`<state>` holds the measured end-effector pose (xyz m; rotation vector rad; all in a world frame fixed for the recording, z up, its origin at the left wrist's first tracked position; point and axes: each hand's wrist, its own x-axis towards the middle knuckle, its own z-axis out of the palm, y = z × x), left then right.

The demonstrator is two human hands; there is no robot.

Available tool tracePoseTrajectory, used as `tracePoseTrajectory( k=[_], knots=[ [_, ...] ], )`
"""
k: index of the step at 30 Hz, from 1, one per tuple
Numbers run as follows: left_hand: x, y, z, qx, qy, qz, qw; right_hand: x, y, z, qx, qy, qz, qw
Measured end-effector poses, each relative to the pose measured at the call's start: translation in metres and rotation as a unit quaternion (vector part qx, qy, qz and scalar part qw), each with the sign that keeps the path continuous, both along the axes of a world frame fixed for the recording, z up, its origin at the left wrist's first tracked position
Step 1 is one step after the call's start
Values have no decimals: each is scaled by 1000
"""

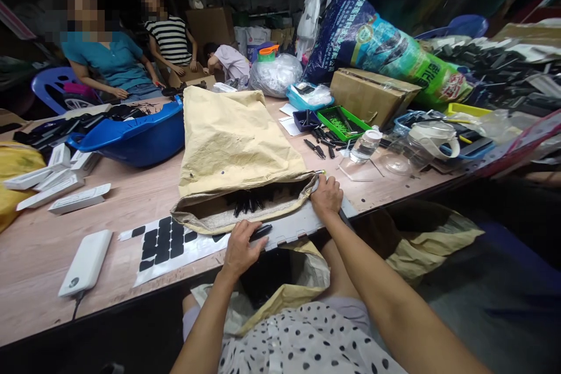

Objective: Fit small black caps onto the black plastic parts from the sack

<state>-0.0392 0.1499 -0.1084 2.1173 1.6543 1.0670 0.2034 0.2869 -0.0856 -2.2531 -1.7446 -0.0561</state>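
Observation:
A yellow woven sack [239, 140] lies on the table with its mouth facing me, and several slim black parts [249, 201] show inside. My left hand [241, 248] is just in front of that mouth, its thumb and fingers closed around a small dark elongated part [262, 232]. By the right corner of the sack mouth, my right hand [326, 196] is curled into a fist. A small tip shows above the fist and a dark piece below it; what it grips is mostly hidden. Under both hands is a flat grey board [287, 229] at the table edge.
An open sack [302, 289] sits on my lap. Left are a sheet of black stickers [162, 242], a white power bank [85, 263], white boxes [79, 198] and a blue basin [135, 137]. Right are a green tray [344, 123] and a clear jar [366, 146]. Co-workers sit across.

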Motion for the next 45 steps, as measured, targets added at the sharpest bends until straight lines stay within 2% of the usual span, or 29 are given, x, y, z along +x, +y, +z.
tracePoseTrajectory(
  k=[5,10,14,23,29,32,34,37,39,41,43,45],
  knots=[
    [2,4,-4,-17,-21,11,1000,0,-1,4,-13,4,5,1000],
    [2,5,-4,-64,-57,20,996,2,0,0,-2,1,6,1000],
    [1,5,-5,-65,-71,28,995,2,2,-2,5,1,9,1000],
    [-2,6,-3,-61,-67,45,995,1,-1,4,-12,9,-3,1000],
    [-4,10,1,-89,-50,58,993,1,0,5,-2,16,-15,1000],
    [-4,12,1,-101,-48,59,992,14,2,12,-28,71,-23,997],
    [-4,12,2,-100,-52,56,992,27,0,18,-27,141,-55,988],
    [-4,12,3,-102,-65,50,991,42,-16,25,38,248,-78,965],
    [-3,12,4,-110,-76,50,990,41,-37,26,87,319,-41,943],
    [-3,13,5,-117,-84,52,988,28,-65,25,111,377,38,919],
    [-2,14,5,-121,-87,52,988,7,-93,24,104,408,133,897],
    [-2,15,6,-125,-84,50,987,-16,-117,21,74,397,225,887]
  ],
)
